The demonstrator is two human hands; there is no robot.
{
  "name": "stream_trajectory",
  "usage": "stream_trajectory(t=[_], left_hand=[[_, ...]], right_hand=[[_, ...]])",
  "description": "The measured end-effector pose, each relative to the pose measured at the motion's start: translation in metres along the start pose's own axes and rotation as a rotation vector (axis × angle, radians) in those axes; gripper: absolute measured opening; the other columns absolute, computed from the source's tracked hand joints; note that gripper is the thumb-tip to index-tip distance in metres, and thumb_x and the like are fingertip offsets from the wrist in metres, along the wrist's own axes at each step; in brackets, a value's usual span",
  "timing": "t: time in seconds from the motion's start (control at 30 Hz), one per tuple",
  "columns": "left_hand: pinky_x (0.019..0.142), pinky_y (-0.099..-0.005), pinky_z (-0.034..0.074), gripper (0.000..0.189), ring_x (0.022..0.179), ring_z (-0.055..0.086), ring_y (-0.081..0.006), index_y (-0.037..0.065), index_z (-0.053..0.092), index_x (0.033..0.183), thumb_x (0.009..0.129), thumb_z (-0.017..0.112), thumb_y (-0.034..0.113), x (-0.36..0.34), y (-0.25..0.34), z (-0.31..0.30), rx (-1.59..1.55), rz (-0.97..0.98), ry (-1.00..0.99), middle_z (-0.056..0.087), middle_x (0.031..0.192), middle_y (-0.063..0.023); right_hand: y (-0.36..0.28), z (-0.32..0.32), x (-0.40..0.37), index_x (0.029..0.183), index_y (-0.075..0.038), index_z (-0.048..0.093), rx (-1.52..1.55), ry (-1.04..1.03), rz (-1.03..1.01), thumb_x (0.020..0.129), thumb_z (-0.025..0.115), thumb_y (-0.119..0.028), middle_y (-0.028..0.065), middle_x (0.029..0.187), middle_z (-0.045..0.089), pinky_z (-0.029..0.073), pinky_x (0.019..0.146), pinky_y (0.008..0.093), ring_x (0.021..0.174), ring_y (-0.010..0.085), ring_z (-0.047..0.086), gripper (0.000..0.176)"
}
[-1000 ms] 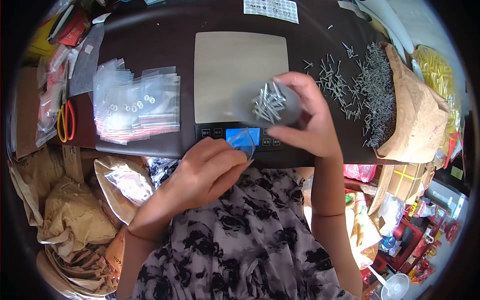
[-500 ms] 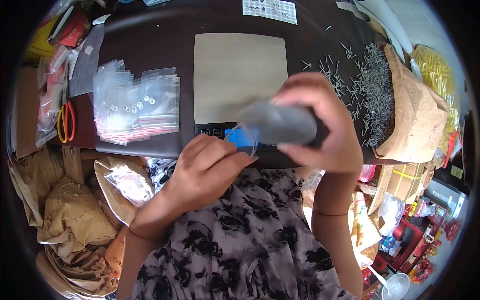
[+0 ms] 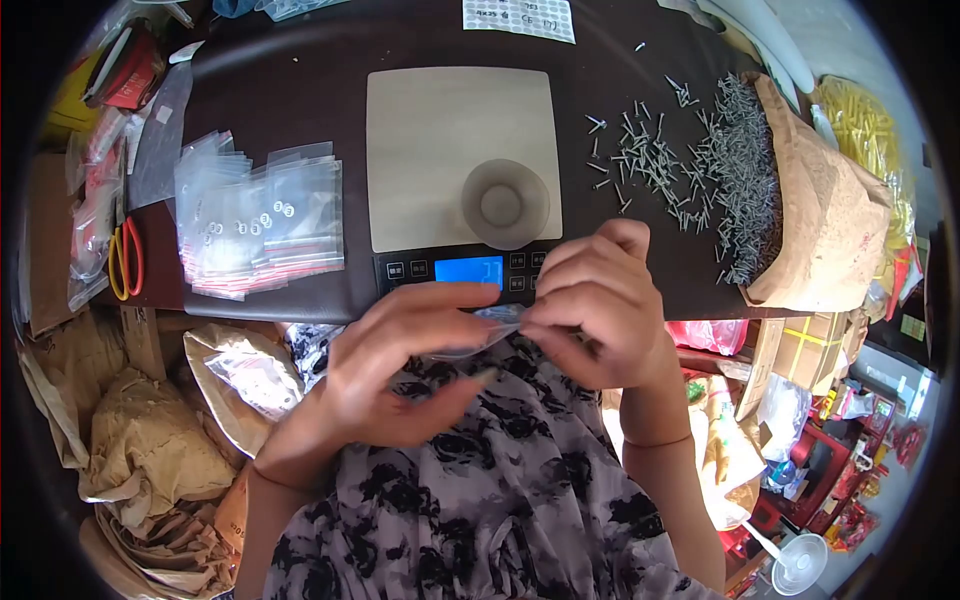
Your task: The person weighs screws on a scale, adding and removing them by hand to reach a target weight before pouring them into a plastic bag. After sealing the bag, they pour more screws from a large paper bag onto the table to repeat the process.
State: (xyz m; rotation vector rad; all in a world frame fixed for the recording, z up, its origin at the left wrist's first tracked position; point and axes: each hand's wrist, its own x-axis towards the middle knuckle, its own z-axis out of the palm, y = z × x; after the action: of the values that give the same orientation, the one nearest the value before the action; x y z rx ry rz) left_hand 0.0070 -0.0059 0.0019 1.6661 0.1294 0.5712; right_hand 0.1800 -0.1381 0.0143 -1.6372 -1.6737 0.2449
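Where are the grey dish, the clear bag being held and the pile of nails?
grey dish (image 3: 505,203): head view, centre of its bottom.
clear bag (image 3: 483,336): head view, its visible middle.
pile of nails (image 3: 745,170): head view, middle of the heap.

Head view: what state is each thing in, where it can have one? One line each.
scale, switched on, display lit blue.
grey dish, upright on the scale, empty.
small clear bag, pinched between left hand and right hand; open or sealed unclear.
paper sack, on its side, mouth open, nails spilled out.
zip bags, flat in a fanned pile.
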Motion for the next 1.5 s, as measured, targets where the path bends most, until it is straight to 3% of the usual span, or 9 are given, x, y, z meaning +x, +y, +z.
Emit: stream_trajectory(t=[0.23, 0.53, 0.7, 0.83, 0.9, 1.0, 1.1, 1.23, 1.5], left_hand=[[0.069, -0.0317, 0.054, 0.017, 0.077, 0.066, -0.0242, -0.001, 0.064, 0.084, 0.07, 0.071, -0.008, -0.001, -0.004, 0.004, 0.099, -0.177, -0.081, 0.066, 0.084, -0.0127], [0.087, -0.0383, 0.055, 0.021, 0.103, 0.064, -0.0302, 0.001, 0.06, 0.071, 0.066, 0.074, -0.013, -0.005, -0.013, -0.008, -0.206, -0.245, -0.045, 0.068, 0.096, -0.0186], [0.088, -0.0403, 0.054, 0.023, 0.104, 0.063, -0.0329, 0.002, 0.06, 0.069, 0.065, 0.074, -0.015, -0.008, -0.012, -0.007, -0.267, -0.347, -0.063, 0.067, 0.099, -0.0216], [0.084, -0.0382, 0.055, 0.019, 0.097, 0.066, -0.0299, 0.002, 0.061, 0.071, 0.067, 0.074, -0.012, -0.008, -0.017, -0.018, -0.215, -0.289, 0.063, 0.068, 0.097, -0.0202], [0.078, -0.0307, 0.054, 0.017, 0.092, 0.067, -0.0213, 0.001, 0.064, 0.079, 0.071, 0.075, -0.008, -0.014, -0.027, -0.029, -0.103, -0.23, 0.117, 0.069, 0.097, -0.0146], [0.081, -0.0284, 0.051, 0.013, 0.091, 0.064, -0.0169, 0.001, 0.061, 0.088, 0.08, 0.068, -0.007, -0.019, -0.033, -0.037, -0.125, -0.22, 0.193, 0.067, 0.096, -0.0122], [0.08, -0.0275, 0.051, 0.012, 0.089, 0.064, -0.0159, 0.0, 0.059, 0.09, 0.083, 0.067, -0.005, -0.02, -0.032, -0.036, -0.133, -0.256, 0.258, 0.067, 0.095, -0.0125], [0.082, -0.0275, 0.051, 0.012, 0.089, 0.065, -0.0161, -0.001, 0.057, 0.094, 0.086, 0.064, -0.004, -0.023, -0.034, -0.031, -0.067, -0.28, 0.296, 0.067, 0.095, -0.0128], [0.082, -0.0308, 0.054, 0.014, 0.086, 0.065, -0.0179, -0.002, 0.054, 0.1, 0.088, 0.06, -0.003, -0.023, -0.035, -0.032, -0.025, -0.285, 0.295, 0.065, 0.094, -0.0132]], right_hand=[[-0.007, 0.012, -0.005, 0.071, -0.013, 0.056, -0.02, 0.003, -0.053, 0.07, 0.076, -0.018, -0.0013, 0.074, 0.056, 0.035, 0.079, 0.0348, 0.076, 0.0157, 0.059, 0.021], [-0.007, 0.006, -0.013, 0.06, -0.012, 0.049, -0.048, 0.068, -0.086, 0.065, 0.077, -0.031, -0.0022, 0.061, 0.048, 0.038, 0.077, 0.0349, 0.069, 0.0171, 0.059, 0.034], [0.004, 0.011, -0.028, 0.059, -0.007, 0.049, 0.328, 0.07, 0.03, 0.076, 0.073, -0.024, 0.0027, 0.06, 0.051, 0.046, 0.08, 0.038, 0.066, 0.0214, 0.064, 0.034], [0.026, -0.002, -0.08, 0.058, -0.004, 0.047, 0.865, 0.197, 0.358, 0.084, 0.065, -0.011, 0.0054, 0.059, 0.053, 0.051, 0.066, 0.0356, 0.059, 0.0206, 0.061, 0.032], [0.044, -0.021, -0.103, 0.061, -0.003, 0.05, 1.154, 0.128, 0.509, 0.085, 0.062, -0.008, 0.006, 0.059, 0.054, 0.049, 0.058, 0.0325, 0.054, 0.018, 0.057, 0.027], [0.054, -0.025, -0.112, 0.068, -0.002, 0.053, 0.632, 0.259, 0.847, 0.084, 0.063, -0.008, 0.0071, 0.061, 0.054, 0.048, 0.058, 0.0301, 0.054, 0.0161, 0.055, 0.02], [0.073, -0.006, -0.079, 0.091, -0.005, 0.059, -0.285, 0.254, 0.423, 0.084, 0.064, -0.009, 0.0094, 0.09, 0.06, 0.044, 0.078, 0.0355, 0.087, 0.0225, 0.059, 0.009], [0.095, 0.016, -0.031, 0.132, -0.011, 0.049, -0.648, 0.081, 0.347, 0.084, 0.064, -0.021, 0.0056, 0.139, 0.046, 0.026, 0.104, 0.0518, 0.132, 0.027, 0.04, 0.052], [0.173, -0.002, -0.019, 0.117, -0.011, 0.064, -1.021, 0.21, 0.363, 0.088, 0.057, -0.026, 0.0058, 0.124, 0.061, 0.026, 0.104, 0.0567, 0.124, 0.0271, 0.048, 0.033]])
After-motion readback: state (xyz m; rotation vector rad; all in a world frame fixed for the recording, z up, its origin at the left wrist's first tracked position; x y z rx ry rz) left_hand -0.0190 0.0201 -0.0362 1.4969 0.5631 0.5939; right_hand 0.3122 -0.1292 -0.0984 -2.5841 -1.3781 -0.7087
